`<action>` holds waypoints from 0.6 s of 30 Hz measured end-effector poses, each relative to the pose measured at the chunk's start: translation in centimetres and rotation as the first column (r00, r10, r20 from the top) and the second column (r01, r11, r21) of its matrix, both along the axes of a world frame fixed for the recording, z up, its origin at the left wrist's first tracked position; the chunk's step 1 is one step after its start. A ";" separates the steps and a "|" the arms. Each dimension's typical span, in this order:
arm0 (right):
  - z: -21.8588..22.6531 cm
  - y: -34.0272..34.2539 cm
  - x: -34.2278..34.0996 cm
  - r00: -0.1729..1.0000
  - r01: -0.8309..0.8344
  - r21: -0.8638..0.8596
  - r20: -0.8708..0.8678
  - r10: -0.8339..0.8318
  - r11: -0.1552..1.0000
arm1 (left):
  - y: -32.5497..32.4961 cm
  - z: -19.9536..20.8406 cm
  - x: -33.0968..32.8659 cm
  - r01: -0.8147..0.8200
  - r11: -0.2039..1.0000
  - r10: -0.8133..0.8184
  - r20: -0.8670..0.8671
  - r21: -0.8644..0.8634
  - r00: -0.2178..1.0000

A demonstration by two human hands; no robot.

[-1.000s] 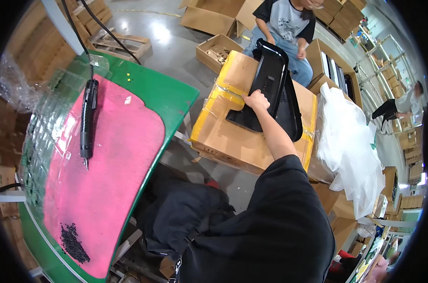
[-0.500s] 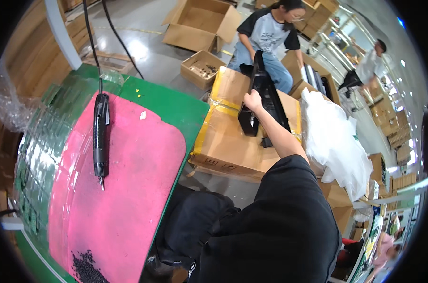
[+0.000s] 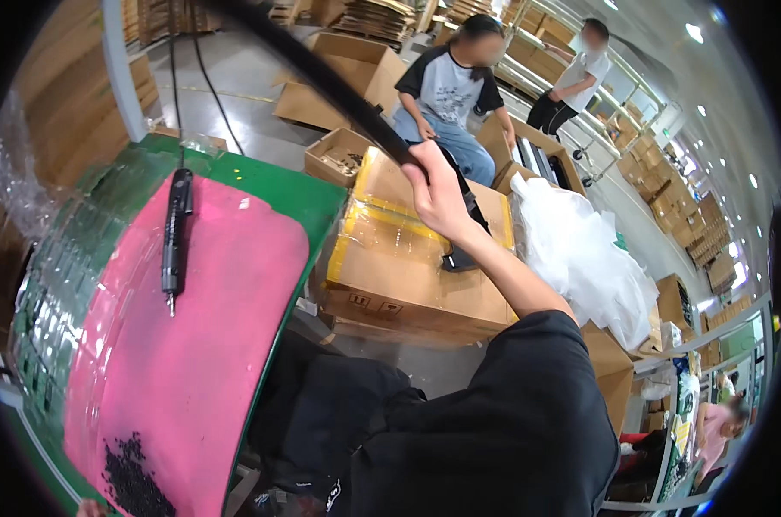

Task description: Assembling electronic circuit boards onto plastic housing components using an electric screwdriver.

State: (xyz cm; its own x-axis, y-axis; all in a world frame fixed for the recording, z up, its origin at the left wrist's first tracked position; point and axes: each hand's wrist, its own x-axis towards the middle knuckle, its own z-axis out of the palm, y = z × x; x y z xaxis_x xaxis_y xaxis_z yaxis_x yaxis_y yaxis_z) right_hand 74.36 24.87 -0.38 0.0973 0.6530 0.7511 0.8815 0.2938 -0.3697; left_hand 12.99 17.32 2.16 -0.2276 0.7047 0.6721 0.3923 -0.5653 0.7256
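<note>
- The long black plastic panel (image 3: 339,82) is being lifted edge-on, stretching from the top of the view down over the tape-wrapped brown cardboard carton (image 3: 407,267); its lower end is resting near the carton's right side.
- The right hand (image 3: 438,194) is clasping the panel about midway, fingers curled round its edge, with the bare forearm running back to a black sleeve.
- The left hand is not showing anywhere in the view, so its grip cannot be told.
- The carton is sitting just beside the green workbench (image 3: 295,194), with yellow tape crossing its top.
- A pink mat (image 3: 192,362) is covering the bench, and a black electric screwdriver (image 3: 176,237) is hanging over it on a cable, tip pointing down.
- A heap of small black screws (image 3: 132,474) is lying on the mat's near end.
- A crumpled white plastic bag (image 3: 580,258) is bulging to the right of the carton.
- A person in a grey and black shirt (image 3: 451,90) is sitting behind the carton, and another person in a white shirt (image 3: 575,82) is standing further back among open cardboard boxes.
</note>
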 end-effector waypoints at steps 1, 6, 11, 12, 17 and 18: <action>0.3 0.3 -0.9 0.991 -0.121 -0.025 0.054 0.122 0.992 | 0.0 0.8 0.8 0.014 1.000 -0.014 0.023 0.009 1.000; 0.7 0.8 -6.0 0.750 -0.540 -0.233 0.303 0.588 0.809 | -4.4 1.9 -2.5 -0.046 0.952 0.046 -0.007 -0.302 0.999; 0.4 -0.9 -6.2 0.479 -0.490 -0.420 0.602 0.638 0.764 | -0.9 2.5 4.4 0.023 0.838 -0.214 -0.290 -0.545 0.933; 0.7 -0.8 -6.2 0.468 -0.494 -0.450 0.583 0.664 0.744 | -0.5 2.3 5.0 -0.009 0.837 -0.277 -0.438 -0.547 0.855; 3.1 1.1 -10.9 0.378 -0.477 -0.654 0.450 0.809 0.587 | 1.1 1.0 5.7 -0.016 0.878 -0.344 -0.655 -0.478 0.673; 3.9 1.8 -11.9 0.353 -0.488 -0.662 0.447 0.822 0.569 | 1.8 0.2 6.3 -0.044 0.912 -0.289 -0.714 -0.409 0.637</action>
State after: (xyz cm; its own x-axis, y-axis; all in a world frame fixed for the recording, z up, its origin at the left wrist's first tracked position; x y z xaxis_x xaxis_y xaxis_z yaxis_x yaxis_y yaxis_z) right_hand 62.41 26.68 3.47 -0.8840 0.4631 0.0635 0.4626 0.8863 -0.0226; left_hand 19.32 19.11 2.36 0.3412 0.9043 0.2567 0.8330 -0.4174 0.3633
